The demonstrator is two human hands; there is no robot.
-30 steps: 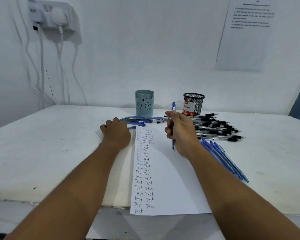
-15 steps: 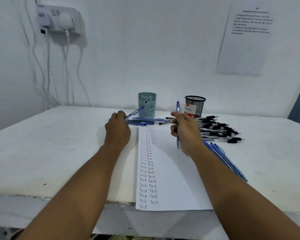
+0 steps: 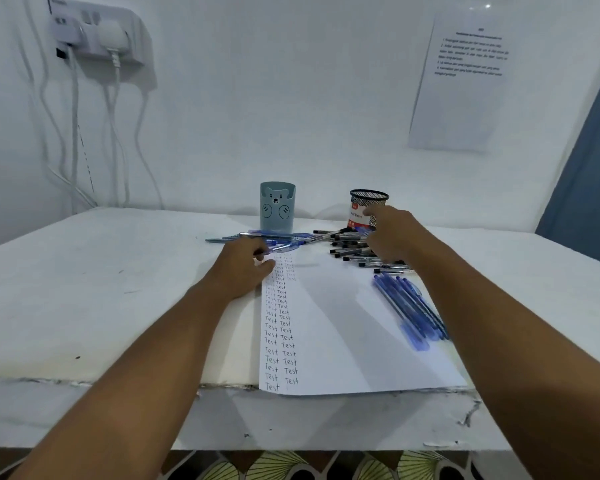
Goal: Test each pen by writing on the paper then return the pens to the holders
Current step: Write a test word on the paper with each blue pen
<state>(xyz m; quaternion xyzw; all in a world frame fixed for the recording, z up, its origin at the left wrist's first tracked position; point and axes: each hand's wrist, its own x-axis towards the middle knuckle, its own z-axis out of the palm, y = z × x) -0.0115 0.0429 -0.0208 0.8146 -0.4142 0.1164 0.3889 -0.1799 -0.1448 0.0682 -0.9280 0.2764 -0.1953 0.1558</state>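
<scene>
Here the left hand (image 3: 243, 268) pinches a blue pen (image 3: 281, 248) over the paper (image 3: 343, 327); the right hand (image 3: 390, 237) seems loosely open.

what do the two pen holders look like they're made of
Black holder: looks like metal wire mesh, matte black, with a see-through grid wall and a solid rim. Blue bear holder: probably moulded plastic, smooth and opaque with a printed face, though the look alone cannot rule out other materials.
</scene>
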